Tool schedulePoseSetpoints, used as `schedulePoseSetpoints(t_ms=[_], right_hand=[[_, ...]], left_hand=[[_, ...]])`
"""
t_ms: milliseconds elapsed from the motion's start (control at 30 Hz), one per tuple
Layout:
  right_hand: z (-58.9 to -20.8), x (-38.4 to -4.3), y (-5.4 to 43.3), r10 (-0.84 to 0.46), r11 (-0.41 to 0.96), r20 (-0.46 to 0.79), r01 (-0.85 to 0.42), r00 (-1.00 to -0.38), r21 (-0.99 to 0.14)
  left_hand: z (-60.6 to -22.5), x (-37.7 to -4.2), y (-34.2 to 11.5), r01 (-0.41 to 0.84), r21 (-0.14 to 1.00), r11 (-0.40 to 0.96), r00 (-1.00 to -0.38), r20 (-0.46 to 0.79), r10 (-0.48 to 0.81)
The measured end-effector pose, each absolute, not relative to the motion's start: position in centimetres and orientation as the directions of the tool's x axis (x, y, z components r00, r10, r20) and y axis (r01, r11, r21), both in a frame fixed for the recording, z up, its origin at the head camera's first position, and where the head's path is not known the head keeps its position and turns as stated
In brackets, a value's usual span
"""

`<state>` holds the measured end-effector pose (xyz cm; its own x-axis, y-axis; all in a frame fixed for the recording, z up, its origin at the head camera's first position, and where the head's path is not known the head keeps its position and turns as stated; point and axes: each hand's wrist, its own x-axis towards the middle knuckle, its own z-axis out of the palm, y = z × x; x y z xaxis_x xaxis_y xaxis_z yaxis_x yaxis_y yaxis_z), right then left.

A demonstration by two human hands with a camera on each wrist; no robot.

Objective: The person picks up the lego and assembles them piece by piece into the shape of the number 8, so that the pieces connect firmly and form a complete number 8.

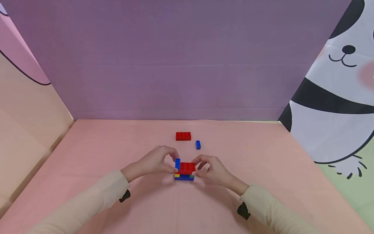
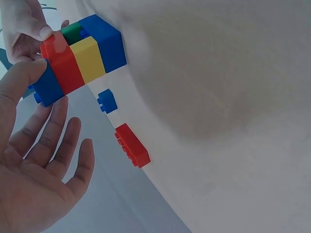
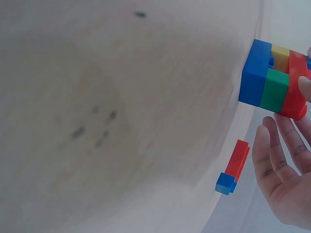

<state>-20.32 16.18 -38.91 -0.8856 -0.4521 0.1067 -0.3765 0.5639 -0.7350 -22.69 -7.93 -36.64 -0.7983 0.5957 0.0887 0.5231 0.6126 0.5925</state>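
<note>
A small stack of toy building bricks stands on the table between both hands. Its base is a long blue brick; above that sit a yellow brick and a green brick, with a gap between them. A red brick lies across these two. On its left end is a small blue brick, which my left hand pinches between thumb and fingers. My right hand grips the red brick's right end with thumb and fingertips, its other fingers spread in the right wrist view.
Beyond the stack, a loose red brick and a loose small blue brick lie on the pink table. A purple backdrop rises at the table's far edge, and a panda-printed panel stands at the right.
</note>
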Motion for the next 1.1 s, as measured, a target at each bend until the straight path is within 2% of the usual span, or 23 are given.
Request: schedulePoseSetpoints(t_ms=[467,1100], right_hand=[[-39.15,-20.29,16.05,-0.46,0.55,0.113,-0.383,-0.881,-0.742],[-38.99,-20.43,16.24,-0.468,0.556,0.12,-0.398,-0.875,-0.73]], left_hand=[[-36.9,-22.38,-8.1,0.496,0.612,0.616,-0.816,0.088,0.571],[-37.25,-22.36,-8.15,0.51,0.629,0.587,-0.794,0.081,0.603]])
